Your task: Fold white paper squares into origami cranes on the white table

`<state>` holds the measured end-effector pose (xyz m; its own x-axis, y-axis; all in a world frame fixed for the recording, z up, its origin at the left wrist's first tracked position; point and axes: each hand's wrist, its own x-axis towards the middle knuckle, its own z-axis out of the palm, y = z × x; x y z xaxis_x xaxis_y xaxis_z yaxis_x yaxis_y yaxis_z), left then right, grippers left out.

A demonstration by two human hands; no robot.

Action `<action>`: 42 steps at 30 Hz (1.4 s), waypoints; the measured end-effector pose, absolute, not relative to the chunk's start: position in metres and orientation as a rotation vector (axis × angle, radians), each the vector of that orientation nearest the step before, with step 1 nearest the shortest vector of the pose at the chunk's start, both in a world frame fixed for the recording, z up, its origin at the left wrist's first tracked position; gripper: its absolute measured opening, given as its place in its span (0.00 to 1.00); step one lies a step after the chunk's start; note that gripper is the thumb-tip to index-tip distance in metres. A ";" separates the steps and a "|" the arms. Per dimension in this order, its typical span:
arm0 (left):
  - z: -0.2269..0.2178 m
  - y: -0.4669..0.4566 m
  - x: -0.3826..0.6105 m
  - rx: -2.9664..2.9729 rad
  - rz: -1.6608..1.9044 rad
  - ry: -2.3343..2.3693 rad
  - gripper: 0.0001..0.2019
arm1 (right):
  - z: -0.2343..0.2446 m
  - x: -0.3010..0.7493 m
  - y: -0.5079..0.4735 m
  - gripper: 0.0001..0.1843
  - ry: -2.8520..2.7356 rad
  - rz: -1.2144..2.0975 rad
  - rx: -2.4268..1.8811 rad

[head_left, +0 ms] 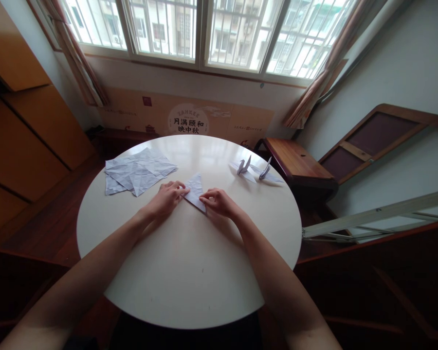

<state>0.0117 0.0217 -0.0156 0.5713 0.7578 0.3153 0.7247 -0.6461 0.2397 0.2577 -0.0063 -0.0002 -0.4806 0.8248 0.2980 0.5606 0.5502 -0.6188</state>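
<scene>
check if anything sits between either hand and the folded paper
Nothing visible does: the left hand and right hand both touch the folded paper. The creased sheets lie off to the left, the two origami cranes to the right.

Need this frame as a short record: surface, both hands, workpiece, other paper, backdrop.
surface: white table, rounded edge
left hand: touching workpiece's left side
right hand: touching its right side
grip: pinching or pressing, can't tell
workpiece: folded paper, partly covered by fingers
paper at left: creased sheets, overlapping
paper at right: two folded cranes
backdrop: barred windows
</scene>
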 end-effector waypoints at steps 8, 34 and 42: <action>-0.013 0.024 0.012 2.494 0.698 1.240 0.18 | -0.012 0.256 -0.002 0.10 -2.157 0.449 -1.207; -0.006 0.014 0.019 2.493 0.535 1.183 0.30 | -0.006 0.254 -0.006 0.23 -2.291 0.375 -1.330; -0.004 0.016 0.020 2.361 0.590 1.207 0.31 | -0.005 0.254 -0.007 0.27 -2.303 0.393 -1.320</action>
